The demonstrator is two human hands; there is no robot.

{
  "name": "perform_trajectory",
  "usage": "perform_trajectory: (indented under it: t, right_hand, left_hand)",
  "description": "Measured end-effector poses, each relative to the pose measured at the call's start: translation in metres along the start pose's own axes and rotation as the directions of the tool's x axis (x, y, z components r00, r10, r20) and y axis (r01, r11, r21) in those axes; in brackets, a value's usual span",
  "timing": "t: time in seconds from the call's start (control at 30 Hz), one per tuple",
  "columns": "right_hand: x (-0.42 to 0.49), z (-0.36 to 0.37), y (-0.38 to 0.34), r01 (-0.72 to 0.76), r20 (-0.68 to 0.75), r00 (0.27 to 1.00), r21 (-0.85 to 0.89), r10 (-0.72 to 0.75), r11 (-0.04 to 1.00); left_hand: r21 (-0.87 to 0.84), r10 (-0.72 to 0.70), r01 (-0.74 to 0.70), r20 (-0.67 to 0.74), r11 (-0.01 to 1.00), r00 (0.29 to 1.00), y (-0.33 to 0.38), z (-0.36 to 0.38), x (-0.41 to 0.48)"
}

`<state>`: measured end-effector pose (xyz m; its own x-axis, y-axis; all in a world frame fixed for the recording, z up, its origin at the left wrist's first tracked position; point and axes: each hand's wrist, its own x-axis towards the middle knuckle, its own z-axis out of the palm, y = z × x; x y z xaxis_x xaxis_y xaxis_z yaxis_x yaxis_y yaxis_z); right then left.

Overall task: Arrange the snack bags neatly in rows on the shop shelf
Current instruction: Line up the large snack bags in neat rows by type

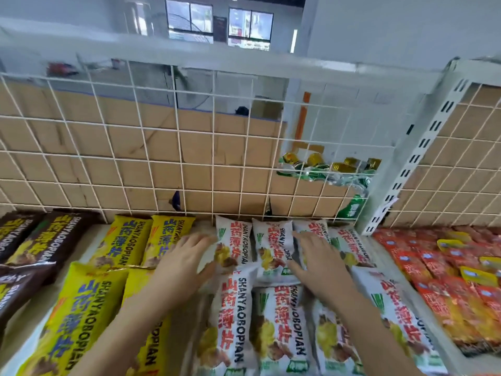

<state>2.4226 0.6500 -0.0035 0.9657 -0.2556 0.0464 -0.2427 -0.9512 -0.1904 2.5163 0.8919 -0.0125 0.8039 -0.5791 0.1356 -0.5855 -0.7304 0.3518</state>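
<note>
Left hand (187, 264): we are finding its fingers spread flat, touching the white snack bags (272, 246) just before the wire grid (189, 147).
Right hand (317, 257): fingers splayed, resting on that row.
Hidden: forearms are covering nearer bags.

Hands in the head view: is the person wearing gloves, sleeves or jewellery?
No. The left hand and right hand are bare, with no gloves, rings or watch visible. Both forearms are uncovered as far as the frame shows; no sleeve appears.

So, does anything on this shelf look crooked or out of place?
The brown bags at far left lie slanted and overlapping, while the yellow bags and white bags sit in straighter rows.
</note>
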Motion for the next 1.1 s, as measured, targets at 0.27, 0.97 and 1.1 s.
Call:
perform_trajectory:
  t: [0.27, 0.97, 1.1]
  right_hand:
    - [0.041, 0.011, -0.017, 0.147, 0.053, 0.988, 0.017, -0.148, 0.989]
    - [0.055, 0.049, -0.025, -0.067, 0.161, 0.986, 0.216, 0.032, 0.974]
    - [0.058, 0.048, -0.020, -0.065, 0.139, 0.990, 0.297, 0.025, 0.953]
  left_hand:
    - [0.048, -0.003, -0.002, 0.111, 0.999, 0.994, 0.031, 0.015, 0.044]
    - [-0.011, -0.021, 0.026, 0.338, 1.000, 0.941, 0.013, 0.043, 0.071]
    - [-0.049, -0.034, 0.053, 0.343, 0.997, 0.939, 0.019, 0.045, 0.073]
